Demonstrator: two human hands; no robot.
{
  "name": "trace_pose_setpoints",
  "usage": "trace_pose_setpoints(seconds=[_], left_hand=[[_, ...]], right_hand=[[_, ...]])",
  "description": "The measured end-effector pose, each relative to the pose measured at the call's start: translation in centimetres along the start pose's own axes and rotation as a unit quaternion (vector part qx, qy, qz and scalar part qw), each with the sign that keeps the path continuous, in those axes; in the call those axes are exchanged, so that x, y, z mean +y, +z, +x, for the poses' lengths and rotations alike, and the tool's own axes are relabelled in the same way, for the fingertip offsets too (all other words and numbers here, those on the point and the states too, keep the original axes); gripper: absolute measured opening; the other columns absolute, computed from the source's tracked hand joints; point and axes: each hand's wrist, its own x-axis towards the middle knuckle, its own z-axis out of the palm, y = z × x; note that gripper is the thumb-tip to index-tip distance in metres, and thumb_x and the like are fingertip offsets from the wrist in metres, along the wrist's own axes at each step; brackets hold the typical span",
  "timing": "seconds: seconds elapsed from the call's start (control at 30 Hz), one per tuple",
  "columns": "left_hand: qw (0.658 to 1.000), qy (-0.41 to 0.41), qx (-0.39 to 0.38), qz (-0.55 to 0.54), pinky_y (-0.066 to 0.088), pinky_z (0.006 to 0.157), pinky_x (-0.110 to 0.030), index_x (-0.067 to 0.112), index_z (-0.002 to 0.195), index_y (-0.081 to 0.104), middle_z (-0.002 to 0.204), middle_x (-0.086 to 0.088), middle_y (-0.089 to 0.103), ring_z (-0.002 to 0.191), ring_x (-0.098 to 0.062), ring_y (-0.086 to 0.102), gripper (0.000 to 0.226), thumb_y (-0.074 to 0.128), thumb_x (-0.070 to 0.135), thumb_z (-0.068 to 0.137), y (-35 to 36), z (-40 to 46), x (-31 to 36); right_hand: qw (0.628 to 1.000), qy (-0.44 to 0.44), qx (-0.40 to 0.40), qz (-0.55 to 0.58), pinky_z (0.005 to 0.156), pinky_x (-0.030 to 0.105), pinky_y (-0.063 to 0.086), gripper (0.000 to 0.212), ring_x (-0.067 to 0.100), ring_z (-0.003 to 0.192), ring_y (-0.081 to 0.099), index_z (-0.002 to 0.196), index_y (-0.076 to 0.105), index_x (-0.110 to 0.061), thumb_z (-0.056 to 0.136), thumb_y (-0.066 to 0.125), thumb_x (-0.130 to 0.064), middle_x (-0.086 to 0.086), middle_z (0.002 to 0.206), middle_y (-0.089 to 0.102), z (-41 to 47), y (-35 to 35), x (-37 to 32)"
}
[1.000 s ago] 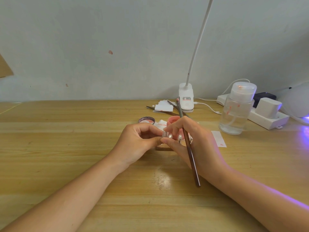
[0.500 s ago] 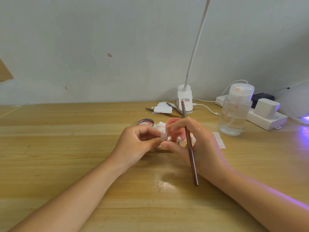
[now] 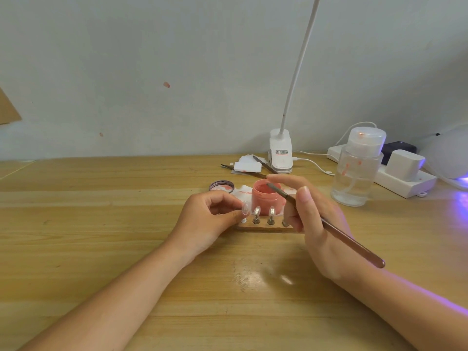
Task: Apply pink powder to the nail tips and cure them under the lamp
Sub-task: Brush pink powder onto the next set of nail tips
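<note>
Nail tips, clear and glossy, stand on small pegs along a thin wooden strip [image 3: 263, 228] at mid-table; two tips [image 3: 256, 211] are upright and free. Left hand [image 3: 210, 219], fingers curled, pinches a third clear tip [image 3: 244, 208] at the strip's left end between thumb and forefinger. Right hand [image 3: 316, 219] grips a slim brown brush [image 3: 326, 224] between thumb and fingers, forefinger stretched out; the bristle end reaches over the open mouth of the pink powder jar [image 3: 266, 198], which sits just behind the strip on a white stained tissue [image 3: 240, 192]. Whether the bristles touch the powder cannot be told. Jar lid [image 3: 221, 185], round and metallic-rimmed, lies to the left of the jar. Table [image 3: 101, 224] is pale wood with visible grain and a shiny patch near the wrists; wall behind is plain grey-white with small pink marks. Far side: white clip lamp [image 3: 280, 154] with bent neck, white paper pieces [image 3: 247, 166], a clear pump bottle [image 3: 357, 171], a white power strip [image 3: 405, 181]. Violet glow shows at the far right edge.
</note>
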Motion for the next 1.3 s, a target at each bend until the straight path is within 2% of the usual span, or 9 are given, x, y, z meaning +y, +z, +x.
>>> trace_pose_setpoints(seconds=[0.17, 0.3, 0.4, 0.47, 0.6, 0.8, 0.97, 1.23, 1.3], left_hand=[[1.0, -0.001, 0.006, 0.011, 0.05, 0.062, -0.016, 0.025, 0.055, 0.069, 0.062, 0.006, 0.068, 0.061, -0.006, 0.063, 0.027, 0.073, 0.001, 0.069, -0.01, -0.01, 0.08], [1.0, -0.002, 0.008, 0.011, 0.05, 0.061, -0.016, 0.022, 0.057, 0.067, 0.062, 0.004, 0.068, 0.061, -0.009, 0.064, 0.026, 0.073, 0.0, 0.069, -0.01, -0.12, 0.19], [1.0, -0.004, 0.009, 0.01, 0.05, 0.064, -0.019, 0.018, 0.061, 0.066, 0.066, 0.001, 0.068, 0.064, -0.012, 0.064, 0.021, 0.073, 0.0, 0.069, 0.01, -0.1, 0.17], [1.0, -0.006, 0.009, 0.012, 0.051, 0.067, -0.022, 0.014, 0.064, 0.065, 0.07, -0.004, 0.068, 0.067, -0.015, 0.063, 0.017, 0.073, 0.0, 0.069, 0.05, -0.08, 0.13], [1.0, -0.007, 0.006, 0.011, 0.05, 0.067, -0.022, 0.009, 0.068, 0.065, 0.075, -0.01, 0.068, 0.067, -0.016, 0.062, 0.012, 0.072, 0.0, 0.069, 0.11, -0.1, 0.15], [1.0, -0.007, 0.013, 0.021, 0.049, 0.065, -0.018, 0.01, 0.066, 0.064, 0.071, -0.005, 0.066, 0.065, -0.011, 0.062, 0.016, 0.072, -0.002, 0.07, 0.11, -0.09, 0.07], [1.0, -0.011, 0.01, 0.02, 0.051, 0.068, -0.024, 0.009, 0.068, 0.064, 0.077, -0.012, 0.068, 0.068, -0.015, 0.063, 0.011, 0.073, 0.002, 0.069, 0.13, -0.05, 0.06], [0.999, -0.018, 0.015, 0.023, 0.051, 0.072, -0.031, 0.009, 0.068, 0.065, 0.076, -0.013, 0.069, 0.07, -0.02, 0.064, 0.01, 0.074, 0.005, 0.068, 0.18, -0.13, 0.14], [0.999, -0.021, 0.017, 0.019, 0.05, 0.068, -0.027, 0.01, 0.067, 0.064, 0.07, -0.007, 0.068, 0.067, -0.017, 0.063, 0.012, 0.074, 0.003, 0.069, 0.22, -0.12, 0.15]], right_hand=[[1.0, -0.002, 0.001, 0.004, 0.064, 0.003, 0.036, 0.022, -0.011, 0.072, 0.054, 0.096, 0.053, -0.025, 0.096, 0.032, -0.033, -0.032, 0.067, 0.056, 0.0, -0.01, -0.3], [1.0, 0.021, 0.006, 0.008, 0.062, 0.013, 0.042, 0.015, 0.002, 0.069, 0.056, 0.084, 0.055, -0.016, 0.086, 0.041, -0.015, -0.016, 0.073, 0.062, -0.05, 0.1, -0.27], [0.999, -0.004, 0.01, -0.048, 0.061, 0.027, 0.044, 0.024, 0.012, 0.066, 0.056, 0.071, 0.062, -0.015, 0.085, 0.048, -0.03, -0.003, 0.067, 0.063, -0.15, 0.0, -0.2], [0.998, -0.016, 0.011, -0.053, 0.06, 0.024, 0.043, 0.034, 0.011, 0.064, 0.057, 0.066, 0.061, -0.02, 0.087, 0.042, -0.038, -0.003, 0.064, 0.062, -0.22, -0.01, -0.18], [0.996, -0.033, 0.007, -0.08, 0.063, 0.008, 0.036, 0.041, 0.001, 0.067, 0.056, 0.068, 0.064, -0.016, 0.091, 0.036, -0.035, -0.014, 0.066, 0.059, -0.15, 0.37, 0.07], [0.999, -0.007, -0.008, -0.03, 0.061, 0.008, 0.037, 0.046, 0.001, 0.062, 0.058, 0.065, 0.066, -0.017, 0.089, 0.036, -0.041, -0.007, 0.061, 0.063, -0.43, 0.43, 0.38], [0.996, -0.029, 0.01, -0.084, 0.062, 0.006, 0.035, 0.04, -0.005, 0.066, 0.055, 0.069, 0.067, -0.017, 0.089, 0.04, -0.039, -0.016, 0.067, 0.061, -0.15, 0.65, 0.17], [0.997, -0.019, 0.012, -0.08, 0.061, 0.008, 0.035, 0.042, -0.002, 0.064, 0.053, 0.069, 0.065, -0.016, 0.09, 0.038, -0.04, -0.016, 0.064, 0.059, -0.2, 0.7, 0.08], [0.999, 0.001, 0.006, -0.048, 0.062, 0.009, 0.037, 0.044, 0.0, 0.064, 0.055, 0.067, 0.065, -0.016, 0.089, 0.036, -0.042, -0.011, 0.064, 0.063, -0.3, 0.71, 0.12]])
